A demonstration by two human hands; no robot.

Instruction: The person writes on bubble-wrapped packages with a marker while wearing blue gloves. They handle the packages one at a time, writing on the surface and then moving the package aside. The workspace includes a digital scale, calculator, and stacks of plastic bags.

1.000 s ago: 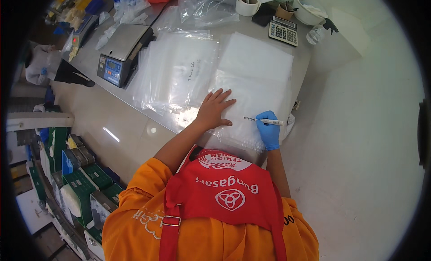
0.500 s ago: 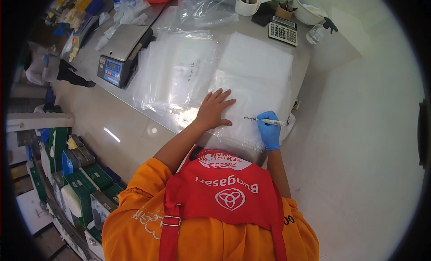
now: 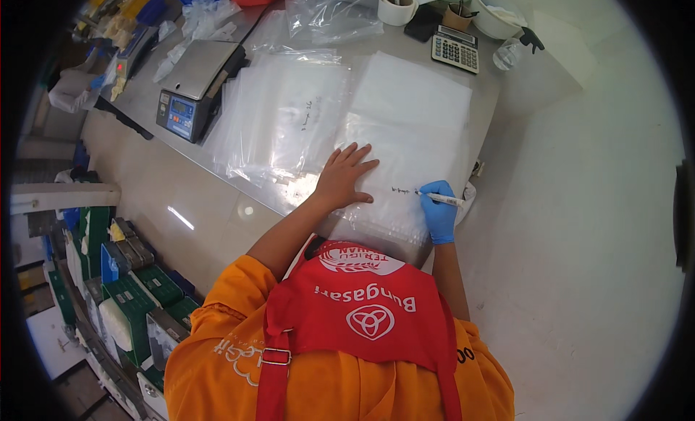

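Note:
Under my hands lies a stack of clear plastic bags [image 3: 409,124], with a short line of black handwriting on the top bag. My left hand [image 3: 343,176], bare, rests flat on the stack's left part with its fingers spread. In a blue glove, my right hand [image 3: 439,212] grips a white marker [image 3: 443,199], its tip at the right end of the writing. A second pile of clear bags [image 3: 289,110], fanned at its left edge, lies left of the stack; its top bag carries black writing too.
A digital scale [image 3: 194,91] stands at the table's left. Along the back are loose plastic [image 3: 333,15], a tape roll [image 3: 397,8], a calculator [image 3: 455,49], a white bowl [image 3: 499,15] and a spray bottle [image 3: 509,54]. A wall borders the right. Another person's sleeve [image 3: 69,91] shows far left.
The marker and my right hand have shifted slightly right, and the handwriting has grown longer. My left hand stays put. At far left, the other person has moved.

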